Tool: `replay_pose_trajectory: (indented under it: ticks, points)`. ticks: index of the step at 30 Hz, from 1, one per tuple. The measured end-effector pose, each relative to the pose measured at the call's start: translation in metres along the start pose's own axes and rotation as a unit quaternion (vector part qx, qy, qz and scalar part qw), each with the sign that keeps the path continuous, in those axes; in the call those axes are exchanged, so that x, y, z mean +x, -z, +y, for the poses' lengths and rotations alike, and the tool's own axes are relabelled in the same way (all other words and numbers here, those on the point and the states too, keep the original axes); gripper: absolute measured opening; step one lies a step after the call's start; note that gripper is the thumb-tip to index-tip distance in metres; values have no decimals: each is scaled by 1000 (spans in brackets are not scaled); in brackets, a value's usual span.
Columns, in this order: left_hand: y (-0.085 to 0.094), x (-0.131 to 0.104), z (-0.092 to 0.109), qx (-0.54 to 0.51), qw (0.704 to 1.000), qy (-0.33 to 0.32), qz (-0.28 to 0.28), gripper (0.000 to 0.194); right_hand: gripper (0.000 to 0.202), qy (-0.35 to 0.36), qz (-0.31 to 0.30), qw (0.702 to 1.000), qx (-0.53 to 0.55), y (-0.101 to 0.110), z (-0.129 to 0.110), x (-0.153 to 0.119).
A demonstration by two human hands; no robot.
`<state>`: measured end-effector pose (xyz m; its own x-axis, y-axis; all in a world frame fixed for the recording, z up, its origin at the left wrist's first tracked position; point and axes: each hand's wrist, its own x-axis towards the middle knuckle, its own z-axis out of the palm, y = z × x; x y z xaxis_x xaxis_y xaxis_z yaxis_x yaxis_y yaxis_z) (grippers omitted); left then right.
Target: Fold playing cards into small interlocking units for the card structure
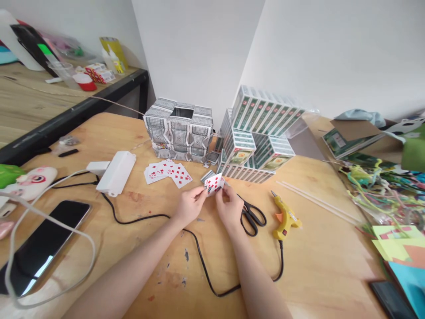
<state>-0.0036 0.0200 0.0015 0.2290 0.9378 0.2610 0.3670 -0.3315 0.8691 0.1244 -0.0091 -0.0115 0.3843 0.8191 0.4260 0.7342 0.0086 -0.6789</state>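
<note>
Between my two hands is a playing card (213,183) with red diamonds, raised off the table. My left hand (190,204) pinches its left side between thumb and fingers. At its right edge, my right hand (229,204) grips it the same way; some fingers are hidden behind the card. More red-suited playing cards (180,175) lie fanned on the table to the left. Behind them stands a block built from folded cards (181,130), with a dark opening on top. Black-handled scissors (253,218) lie beside my right hand, their blades partly covered by it.
Stacked card boxes (262,115) rise at the back right. A yellow glue gun (285,217) lies right of the scissors, its black cord crossing under my arms. Clear glue sticks (315,201), a white power strip (117,173) and a phone (46,243) lie around.
</note>
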Motion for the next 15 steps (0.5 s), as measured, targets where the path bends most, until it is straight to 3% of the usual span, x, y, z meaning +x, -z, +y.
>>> replay_pose_trajectory:
  ticks: [3,7,10,15]
  points:
    - [1,1,-3,17,1000,-5,16,27,24,-26,-28,997,61,3,2,3]
    - [2,-1,-4,14,1000,-12,-2,27,24,-11,-45,997,56,1,6,5]
    - [1,-2,0,-7,1000,-5,-16,30,21,13,-49,999,4,-1,7,4]
    - [0,-1,7,-48,997,19,-49,29,18,33,-5,993,-112,-1,2,1]
